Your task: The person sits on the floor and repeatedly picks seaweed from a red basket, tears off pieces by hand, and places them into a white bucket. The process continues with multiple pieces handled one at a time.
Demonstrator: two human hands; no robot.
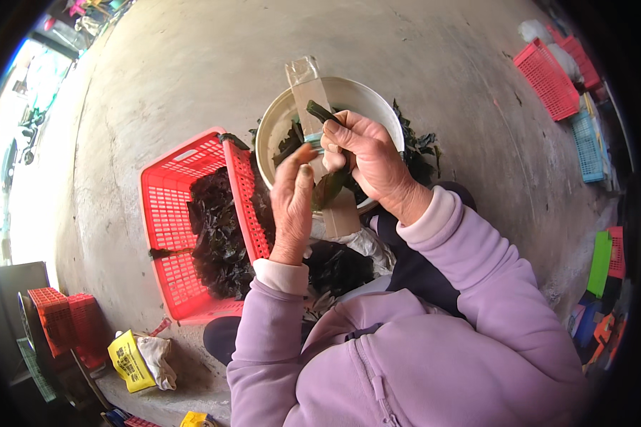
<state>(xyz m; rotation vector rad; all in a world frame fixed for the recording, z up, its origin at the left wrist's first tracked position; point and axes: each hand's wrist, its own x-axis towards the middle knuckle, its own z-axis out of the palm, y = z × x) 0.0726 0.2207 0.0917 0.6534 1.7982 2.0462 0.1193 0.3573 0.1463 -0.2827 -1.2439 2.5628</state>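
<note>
My right hand grips a dark green strip of seaweed between thumb and fingers, its cut-looking end sticking out to the upper left. A broader seaweed blade hangs below that hand. My left hand is raised just left of it, fingertips blurred; whether it pinches anything is unclear. Both hands are above a round pale basin holding dark seaweed. Across the basin lies a board with clear plastic over its far end and a blue-green band around it, partly hidden by my hands.
A tilted red plastic basket holding dark seaweed stands left of the basin. More seaweed lies on the concrete floor to the right. Red crates and a blue crate stand farther right. A yellow bag lies lower left.
</note>
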